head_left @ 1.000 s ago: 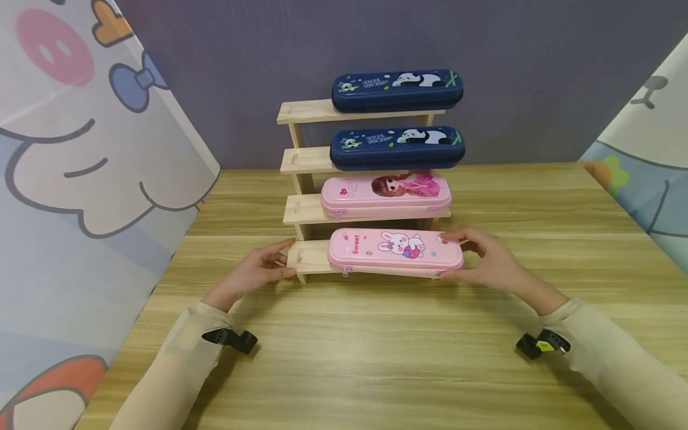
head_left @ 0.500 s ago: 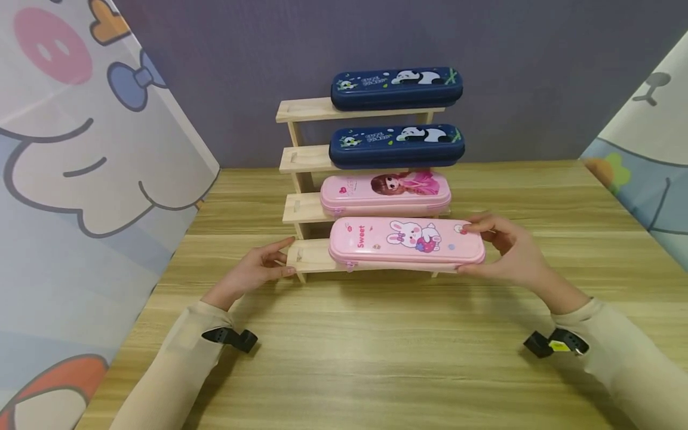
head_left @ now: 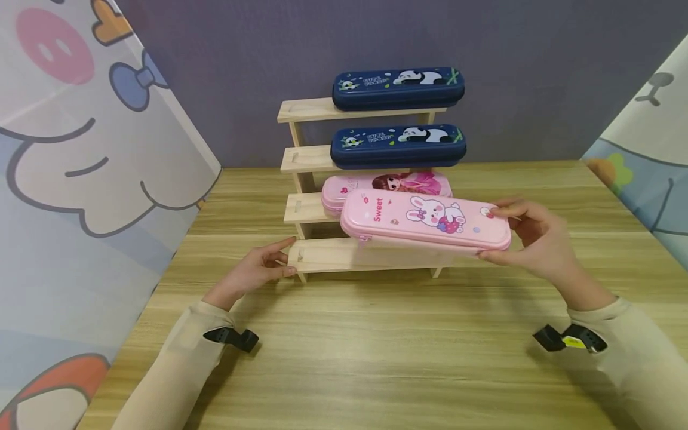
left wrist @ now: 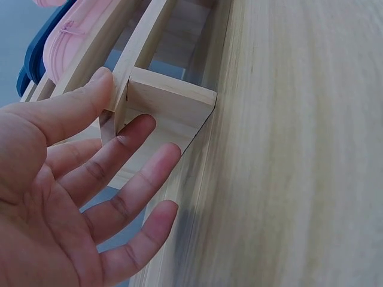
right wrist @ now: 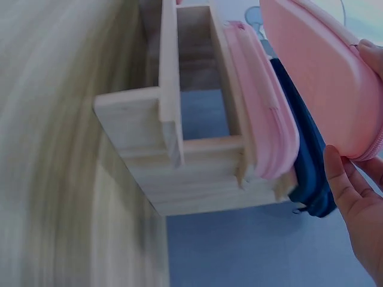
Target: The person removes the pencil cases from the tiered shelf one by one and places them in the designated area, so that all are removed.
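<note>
My right hand [head_left: 537, 248] grips the right end of a pink pencil case [head_left: 395, 222] with a bunny and the word "Sweet". The case hangs raised above the bottom step of a stepped wooden stand [head_left: 333, 257], tilted down to the right. In the right wrist view, the thumb and fingers hold the end of this pink case [right wrist: 329, 78]. My left hand [head_left: 252, 272] pinches the left end of the stand's bottom step. The left wrist view shows the thumb of that hand [left wrist: 54, 173] against the plank's end, with the other fingers spread.
A pink pencil case with a doll picture [head_left: 344, 185] lies on the second step, partly covered by the raised case. Two navy panda pencil cases [head_left: 398, 146] lie on the upper steps. A grey wall [head_left: 215, 71] stands behind the wooden table [head_left: 344, 346].
The bunny pencil case has been lifted off the bottom step, upward and to the right, in my right hand. My left hand stays at the stand's end.
</note>
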`<state>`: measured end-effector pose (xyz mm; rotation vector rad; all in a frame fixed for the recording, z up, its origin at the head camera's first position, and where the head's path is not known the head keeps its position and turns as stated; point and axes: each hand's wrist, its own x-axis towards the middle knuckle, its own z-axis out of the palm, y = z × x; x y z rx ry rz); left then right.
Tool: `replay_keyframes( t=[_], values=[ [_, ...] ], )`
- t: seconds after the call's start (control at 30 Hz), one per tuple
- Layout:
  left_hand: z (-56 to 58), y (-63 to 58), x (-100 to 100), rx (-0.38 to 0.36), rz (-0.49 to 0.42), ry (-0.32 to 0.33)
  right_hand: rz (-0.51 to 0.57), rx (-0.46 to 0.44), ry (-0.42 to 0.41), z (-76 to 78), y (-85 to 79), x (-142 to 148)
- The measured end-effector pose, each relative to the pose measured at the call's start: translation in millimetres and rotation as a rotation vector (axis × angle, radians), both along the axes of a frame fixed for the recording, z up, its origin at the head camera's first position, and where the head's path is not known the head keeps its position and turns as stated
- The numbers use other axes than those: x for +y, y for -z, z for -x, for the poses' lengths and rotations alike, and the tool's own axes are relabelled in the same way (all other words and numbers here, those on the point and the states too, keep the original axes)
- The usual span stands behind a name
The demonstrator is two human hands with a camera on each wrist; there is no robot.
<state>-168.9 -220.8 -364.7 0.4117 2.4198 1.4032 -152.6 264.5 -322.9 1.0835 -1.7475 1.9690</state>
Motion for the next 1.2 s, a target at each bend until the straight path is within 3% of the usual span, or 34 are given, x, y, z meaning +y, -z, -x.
replay_keyframes(
  t=[0.5, 1.2],
  values=[
    [-0.3, -0.7, 0, -0.011, 0.006, -0.010, 0.172, 0.000, 0.061, -1.1, -14.4, 21],
    [0.7, 0.3, -1, 0.002, 0.022, -0.004, 0.279, 0.029, 0.134, -1.5, -26.4, 30]
  ],
)
